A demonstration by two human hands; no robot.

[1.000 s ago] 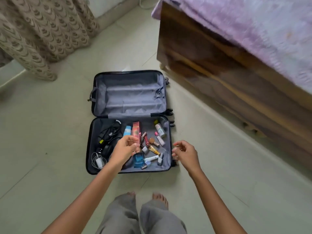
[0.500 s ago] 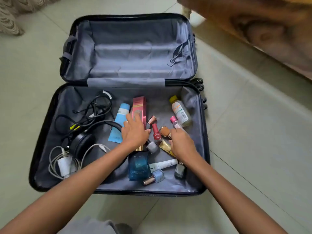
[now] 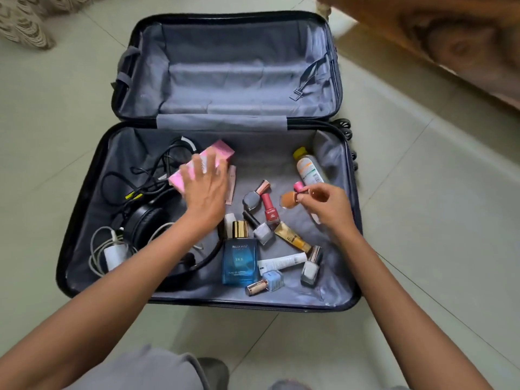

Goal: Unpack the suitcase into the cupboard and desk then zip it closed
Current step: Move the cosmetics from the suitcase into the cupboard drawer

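Suitcase (image 3: 267,164) is laid open flat on the tiled floor (image 3: 422,192). The lid half is farther off, lined in grey w/ straps; the base half is nearer & packed w/ small items.

A pink box (image 3: 218,153) is gripped by the left hand (image 3: 205,192), fingers curled over its top. The box is held tilted over the black cables (image 3: 157,170); pic is blurred there.

A small orange bottle (image 3: 288,199) is pinched btwn thumb & fingertips of the right hand (image 3: 330,206). A pink-capped bottle (image 3: 298,187) is seen just behind it; whether that one is also held can't be told.

Black headphones (image 3: 146,223) are seen at the base's left side, w/ a white charger (image 3: 112,254) & coiled cable nr the front-left corner. A clear bottle (image 3: 308,170) w/ yellow cap is laid by the right wall.

In the middle a blue perfume bottle (image 3: 240,260) w/ gold cap is laid flat. Red nail polish (image 3: 270,211), a gold tube (image 3: 292,239), a white tube (image 3: 281,261) & a pale-blue polish (image 3: 271,280) are scattered beside it.

A wooden bed frame (image 3: 450,46) is seen top right, a patterned curtain (image 3: 22,23) top left.
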